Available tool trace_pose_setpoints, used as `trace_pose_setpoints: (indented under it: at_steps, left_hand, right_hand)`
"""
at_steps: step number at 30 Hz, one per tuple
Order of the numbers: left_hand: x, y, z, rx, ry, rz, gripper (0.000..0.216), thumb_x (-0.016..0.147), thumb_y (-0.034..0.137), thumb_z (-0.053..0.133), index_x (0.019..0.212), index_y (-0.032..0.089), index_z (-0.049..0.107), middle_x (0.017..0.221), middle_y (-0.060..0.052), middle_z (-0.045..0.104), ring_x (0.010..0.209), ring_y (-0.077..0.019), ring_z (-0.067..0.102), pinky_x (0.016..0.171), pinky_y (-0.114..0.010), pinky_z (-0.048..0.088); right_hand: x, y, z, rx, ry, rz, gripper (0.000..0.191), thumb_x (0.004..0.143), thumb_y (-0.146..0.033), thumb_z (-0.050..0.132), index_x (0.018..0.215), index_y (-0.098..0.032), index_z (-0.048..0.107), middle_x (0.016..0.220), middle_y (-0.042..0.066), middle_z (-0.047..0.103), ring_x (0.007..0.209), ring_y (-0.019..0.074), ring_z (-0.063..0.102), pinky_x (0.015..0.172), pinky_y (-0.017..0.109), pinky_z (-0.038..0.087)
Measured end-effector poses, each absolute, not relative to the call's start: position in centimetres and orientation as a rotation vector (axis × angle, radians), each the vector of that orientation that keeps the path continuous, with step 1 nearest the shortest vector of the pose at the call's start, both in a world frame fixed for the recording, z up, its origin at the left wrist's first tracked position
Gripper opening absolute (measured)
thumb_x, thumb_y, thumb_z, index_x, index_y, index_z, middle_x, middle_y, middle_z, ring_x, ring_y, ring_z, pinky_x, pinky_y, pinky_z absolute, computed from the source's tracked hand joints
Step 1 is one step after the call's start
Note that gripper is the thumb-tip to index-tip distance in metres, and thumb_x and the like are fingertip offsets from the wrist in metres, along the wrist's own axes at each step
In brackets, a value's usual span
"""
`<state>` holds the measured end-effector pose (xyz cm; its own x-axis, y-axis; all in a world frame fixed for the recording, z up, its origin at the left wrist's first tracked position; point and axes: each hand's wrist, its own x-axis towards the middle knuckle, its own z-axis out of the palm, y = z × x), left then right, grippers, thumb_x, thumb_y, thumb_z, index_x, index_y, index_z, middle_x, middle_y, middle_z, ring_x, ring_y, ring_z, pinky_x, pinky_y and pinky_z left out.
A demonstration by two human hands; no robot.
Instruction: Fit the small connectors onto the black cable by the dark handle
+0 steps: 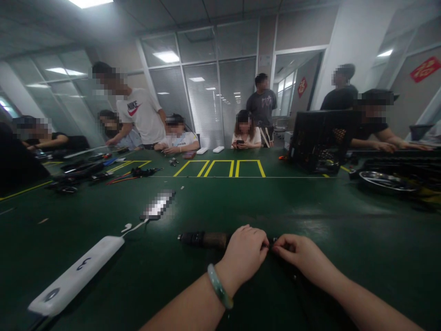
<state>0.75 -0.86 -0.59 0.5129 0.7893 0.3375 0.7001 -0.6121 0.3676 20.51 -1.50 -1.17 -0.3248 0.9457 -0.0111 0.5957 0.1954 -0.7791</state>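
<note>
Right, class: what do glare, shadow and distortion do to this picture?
Head view: the ceiling light glares at upper left; the green table catches hazy reflections; the dark tool beside the left hand sinks into dimness; the shiny disc looks soft; the pale pillar leans outward.

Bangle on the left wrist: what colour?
The bangle is green, in paler and darker patches; best seen in the head view.

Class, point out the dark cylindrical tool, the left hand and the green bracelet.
Dark cylindrical tool [203, 239], head view: on its exposed barrel.
Left hand [244, 251], head view: on its back.
Green bracelet [217, 286], head view: on its band.
</note>
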Motion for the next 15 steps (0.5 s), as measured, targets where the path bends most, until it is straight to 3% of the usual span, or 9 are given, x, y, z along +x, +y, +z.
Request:
trace_pose_setpoints:
  at_steps: [4, 15]
  left_hand:
    - [0.78, -0.9, -0.4, 2.535, 1.305, 0.649, 0.007, 0.082, 0.02, 0.063, 0.089, 0.022, 0.062, 0.095, 0.0, 0.066, 0.091, -0.0187, 0.059, 0.086, -0.036, 0.044]
    - [0.71, -1.25, 0.08, 2.582, 1.312, 0.61, 0.012, 0.086, 0.027, 0.063, 0.097, 0.024, 0.059, 0.092, 0.002, 0.064, 0.088, -0.0182, 0.058, 0.079, -0.033, 0.043]
  right_hand:
    - [20.52, -1.49, -1.3, -1.452, -1.99, 0.965, 0.018, 0.085, -0.033, 0.056, 0.082, -0.021, 0.07, 0.08, 0.0, 0.071, 0.073, 0.0173, 0.065, 0.063, 0.024, 0.045]
    - [20.23, -1.93, -0.34, -1.443, -1.964, 0.996, 0.022, 0.085, -0.036, 0.055, 0.082, -0.02, 0.069, 0.081, 0.001, 0.072, 0.075, 0.0182, 0.065, 0.065, 0.024, 0.046]
